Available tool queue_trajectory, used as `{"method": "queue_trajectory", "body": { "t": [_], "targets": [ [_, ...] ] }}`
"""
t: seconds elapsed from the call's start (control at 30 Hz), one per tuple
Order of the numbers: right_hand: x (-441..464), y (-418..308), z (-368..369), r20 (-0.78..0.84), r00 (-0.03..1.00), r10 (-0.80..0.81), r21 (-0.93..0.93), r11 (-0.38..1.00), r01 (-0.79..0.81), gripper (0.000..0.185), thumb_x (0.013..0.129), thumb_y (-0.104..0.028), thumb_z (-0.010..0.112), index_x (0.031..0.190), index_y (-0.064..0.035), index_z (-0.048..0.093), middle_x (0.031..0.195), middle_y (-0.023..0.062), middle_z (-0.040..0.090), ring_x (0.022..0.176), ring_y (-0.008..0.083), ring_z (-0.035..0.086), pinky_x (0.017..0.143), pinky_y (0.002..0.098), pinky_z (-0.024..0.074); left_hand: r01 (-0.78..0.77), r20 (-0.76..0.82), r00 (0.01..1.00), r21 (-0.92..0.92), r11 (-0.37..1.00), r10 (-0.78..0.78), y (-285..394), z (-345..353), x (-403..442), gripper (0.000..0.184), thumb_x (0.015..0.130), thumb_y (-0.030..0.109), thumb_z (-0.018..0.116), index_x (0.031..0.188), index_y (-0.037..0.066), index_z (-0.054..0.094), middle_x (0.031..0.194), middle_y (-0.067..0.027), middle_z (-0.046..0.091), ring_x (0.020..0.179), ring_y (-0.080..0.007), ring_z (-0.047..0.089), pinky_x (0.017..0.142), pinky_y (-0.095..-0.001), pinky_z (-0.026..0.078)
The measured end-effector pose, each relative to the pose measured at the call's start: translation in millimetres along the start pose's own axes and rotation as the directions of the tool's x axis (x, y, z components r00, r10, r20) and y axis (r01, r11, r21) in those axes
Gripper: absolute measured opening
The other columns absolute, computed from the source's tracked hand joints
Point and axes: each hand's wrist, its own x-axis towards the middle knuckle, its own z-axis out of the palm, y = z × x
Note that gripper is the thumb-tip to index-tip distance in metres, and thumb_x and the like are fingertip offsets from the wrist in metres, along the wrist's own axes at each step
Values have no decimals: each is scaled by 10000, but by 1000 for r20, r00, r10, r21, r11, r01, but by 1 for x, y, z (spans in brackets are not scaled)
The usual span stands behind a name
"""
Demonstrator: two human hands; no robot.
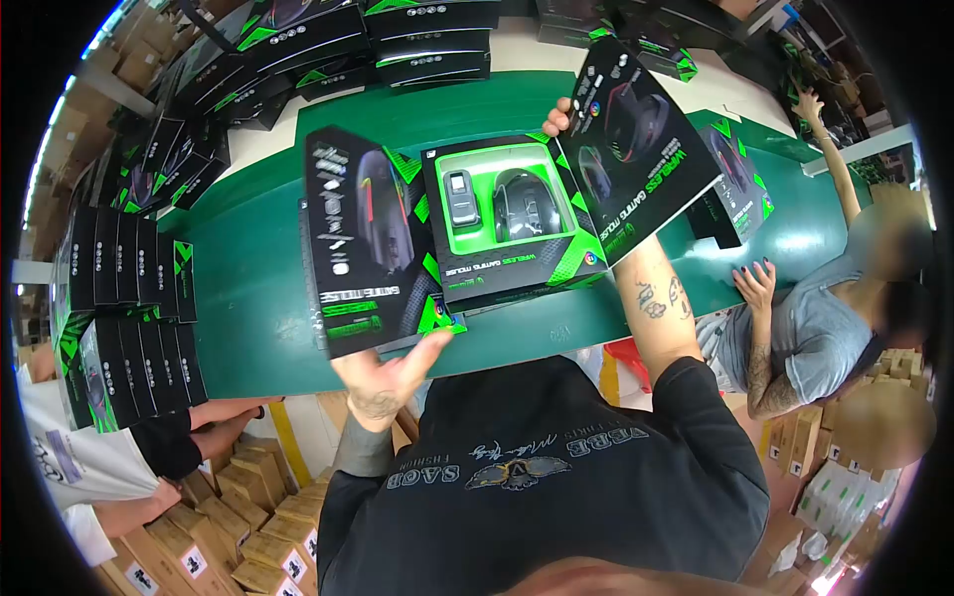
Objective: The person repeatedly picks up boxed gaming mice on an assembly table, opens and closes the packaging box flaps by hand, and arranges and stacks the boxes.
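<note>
A black and green gaming mouse box (517,260) lies in the middle of the green table, its window showing a black mouse (527,204) and a small dark device (463,199) in a green tray. My left hand (390,377) holds the lower edge of a black box (363,238) at the left, thumb on its near edge, other fingers hidden underneath. At the right, a black printed panel (636,129) stands tilted beside the window, and my right hand (558,117) grips its far left edge, the fingertips showing and the rest behind it.
Stacked mouse boxes stand at the left (124,328) and along the back (432,50). Another box (730,184) lies at the right, near a co-worker's hand (755,288). A second person stands at the left edge. Brown cartons (248,497) fill the floor.
</note>
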Motion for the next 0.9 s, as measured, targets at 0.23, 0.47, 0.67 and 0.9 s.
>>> {"method": "queue_trajectory", "body": {
  "t": [0.23,0.47,0.67,0.9],
  "targets": [
    [8,-7,-24,29,996,84,-63,995,-82,492,963,-374,509,1143,84,529,974,126,559,933,247,506,889,336,424,-239,259,947,185,953,187,2,22,10,403,747,127,711,1041,-114,579,1146,-233,645,525,-146,588,490,-297,478],
    [19,-3,-41,113,988,104,-76,993,-96,462,919,-395,578,1120,19,540,963,93,523,939,207,475,854,303,413,23,135,991,-54,998,-16,3,15,9,709,756,112,725,1318,-173,402,861,-156,670,572,-165,637,544,-278,507],
    [-40,8,19,-204,936,-288,-971,181,-156,430,837,-121,737,1210,-17,550,1235,115,563,1216,225,499,1037,353,390,484,-192,831,-215,848,-523,-24,-54,-45,809,813,104,668,1465,-35,209,1323,-196,474,1147,-261,534,975,-393,436],
    [-131,-3,-1,-246,969,-38,-939,257,-228,646,924,-152,606,1467,30,306,1496,153,358,1363,228,343,1124,351,248,752,215,651,-52,657,-728,-91,-80,-62,742,889,433,642,1396,-48,391,1435,-267,386,1334,-377,387,1112,-414,307]
  ]
}}
